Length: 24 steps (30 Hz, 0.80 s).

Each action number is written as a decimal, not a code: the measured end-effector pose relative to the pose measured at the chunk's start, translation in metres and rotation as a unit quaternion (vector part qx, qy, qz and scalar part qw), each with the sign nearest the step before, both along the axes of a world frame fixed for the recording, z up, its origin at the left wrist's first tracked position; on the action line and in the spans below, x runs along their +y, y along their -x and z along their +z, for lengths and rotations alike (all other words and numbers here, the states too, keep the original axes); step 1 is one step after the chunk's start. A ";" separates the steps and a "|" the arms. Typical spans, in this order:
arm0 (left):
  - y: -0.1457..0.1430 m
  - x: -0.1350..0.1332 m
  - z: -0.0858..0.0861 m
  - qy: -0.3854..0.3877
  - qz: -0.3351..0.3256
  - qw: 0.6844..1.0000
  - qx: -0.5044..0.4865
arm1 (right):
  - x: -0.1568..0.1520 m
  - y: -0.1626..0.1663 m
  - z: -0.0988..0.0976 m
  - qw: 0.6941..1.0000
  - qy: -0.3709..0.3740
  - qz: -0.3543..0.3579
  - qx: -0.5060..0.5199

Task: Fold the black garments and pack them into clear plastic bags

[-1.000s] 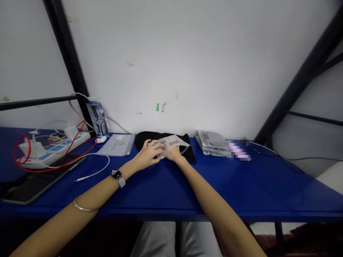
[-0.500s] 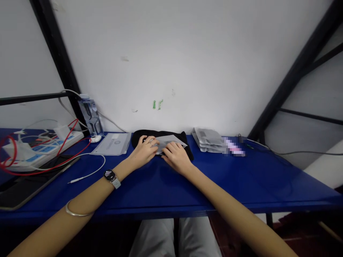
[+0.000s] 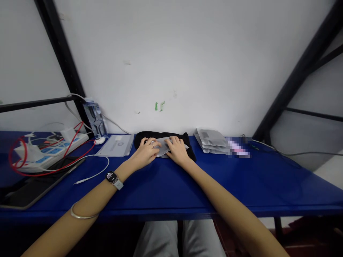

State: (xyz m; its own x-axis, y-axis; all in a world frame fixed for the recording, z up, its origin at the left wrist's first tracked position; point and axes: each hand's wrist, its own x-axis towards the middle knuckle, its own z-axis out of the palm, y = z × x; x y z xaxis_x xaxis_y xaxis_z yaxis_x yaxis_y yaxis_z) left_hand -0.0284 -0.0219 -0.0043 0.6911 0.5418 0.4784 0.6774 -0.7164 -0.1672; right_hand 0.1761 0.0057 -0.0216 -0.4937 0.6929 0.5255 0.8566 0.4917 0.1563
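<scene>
A translucent grey plastic bag (image 3: pixel 164 147) lies on a black cloth item (image 3: pixel 190 145) near the wall; my hands hide parts of both. My left hand (image 3: pixel 146 152), with a ring, has its curled fingers and thumb on the bag's left edge. On the right side of the bag rests my right hand (image 3: pixel 177 150), palm down, its fingers extended and thumb apart. A flat frosted pouch (image 3: pixel 115 145) sits to the left. To the right, several similar bags (image 3: pixel 213 140) are piled up.
On the left are a power strip (image 3: pixel 50 157) with red and white cables, a dark tablet (image 3: pixel 40 187), a clear bottle (image 3: pixel 96 119) and a white earbud case (image 3: pixel 100 140). A white cable end (image 3: pixel 80 181) lies on the blue table (image 3: pixel 166 194). Black frame posts (image 3: pixel 289 89) flank it.
My right hand has moved slightly up and its fingers have spread over the bag, which now lies flatter. My left hand stays at the bag's left edge. The view has shifted slightly.
</scene>
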 end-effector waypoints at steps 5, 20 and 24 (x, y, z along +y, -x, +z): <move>-0.003 -0.001 -0.001 -0.036 0.006 0.999 0.028 | -0.015 0.002 0.005 0.993 0.021 0.115 -0.009; -0.012 -0.009 0.000 -0.072 0.009 0.993 0.089 | -0.003 -0.003 -0.002 0.999 0.022 0.034 -0.010; -0.013 -0.010 0.000 -0.068 0.012 0.993 0.094 | 0.002 0.004 -0.003 1.000 0.010 0.000 -0.018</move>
State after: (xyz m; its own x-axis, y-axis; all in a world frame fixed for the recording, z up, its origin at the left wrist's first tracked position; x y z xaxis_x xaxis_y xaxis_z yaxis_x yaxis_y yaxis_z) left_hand -0.0150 -0.0322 -0.0044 0.7625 0.4987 0.4121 0.6419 -0.6627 -0.3858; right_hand 0.1716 0.0074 -0.0242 -0.5124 0.7032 0.4929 0.8503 0.4957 0.1767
